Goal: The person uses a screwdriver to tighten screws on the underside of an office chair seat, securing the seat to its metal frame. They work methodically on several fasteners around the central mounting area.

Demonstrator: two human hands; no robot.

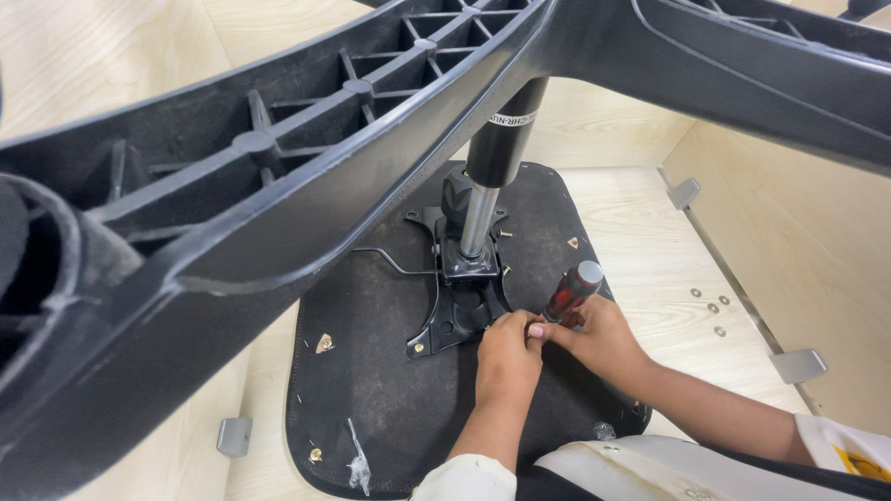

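Looming across the upper left of the frame, the black star base (278,158) of an upturned office chair fills the near view, its gas cylinder (497,158) running down to the metal mounting plate (459,311) at centre. Below it, both hands meet on the dark seat underside (390,399) — the right hand (599,339) is wrapped around a red-and-black screwdriver (573,289), the left hand (506,357) pinched at its tip by the plate's edge. Loose washers (715,311) lie on the pale board at right.

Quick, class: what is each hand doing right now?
Left hand: fingers pinched at the metal plate; contents hidden.
Right hand: closed on the screwdriver.
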